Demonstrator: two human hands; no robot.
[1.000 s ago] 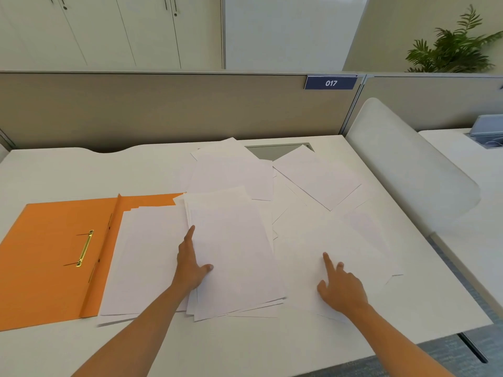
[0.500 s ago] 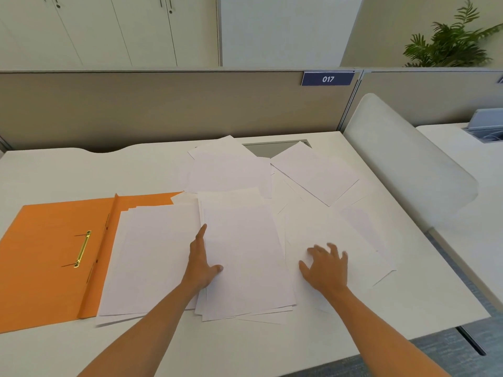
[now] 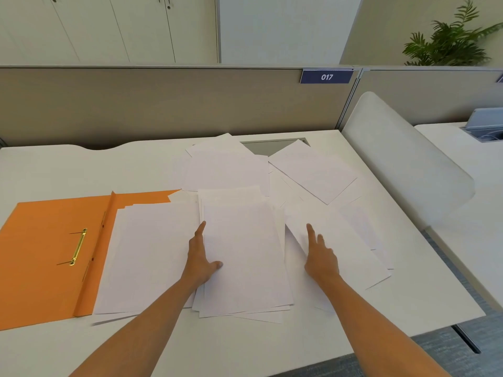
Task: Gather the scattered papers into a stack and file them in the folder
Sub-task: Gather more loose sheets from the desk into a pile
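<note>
- At near left on the desk (image 3: 81, 164), lying open: orange folder (image 3: 40, 262), brass fastener (image 3: 79, 246) bare on its left half.
- Spread over the folder's right half: one batch (image 3: 147, 254) of sheets, roughly squared, overhanging the folder's near edge.
- Just right of that, touching it: a centre pile (image 3: 245, 254), thick but fanned at the near edge, not yet squared.
- Left hand (image 3: 200, 263) laid flat along the pile's left edge, fingers straight and together, thumb resting on the top sheet; gripping nothing.
- Right hand (image 3: 321, 257) flat on loose papers (image 3: 353, 254) at near right, fingers straight and slightly spread, pressing rather than pinching; apparently set to slide them left toward the pile.
- Farther back, untouched: overlapping far sheets (image 3: 226, 170), plus one angled sheet (image 3: 313, 172) at far right, partly over a grey hatch (image 3: 272, 144).
- Judged stage: gathering about halfway at best. Done: two rough piles, one on the folder, one beside it. Left to do: pull in the right and far papers, merge everything, square the edges, file the stack in the folder.
- Behind the desk: beige partition, plate (image 3: 326, 77) reading "017"; plant (image 3: 451, 42) at far right.
</note>
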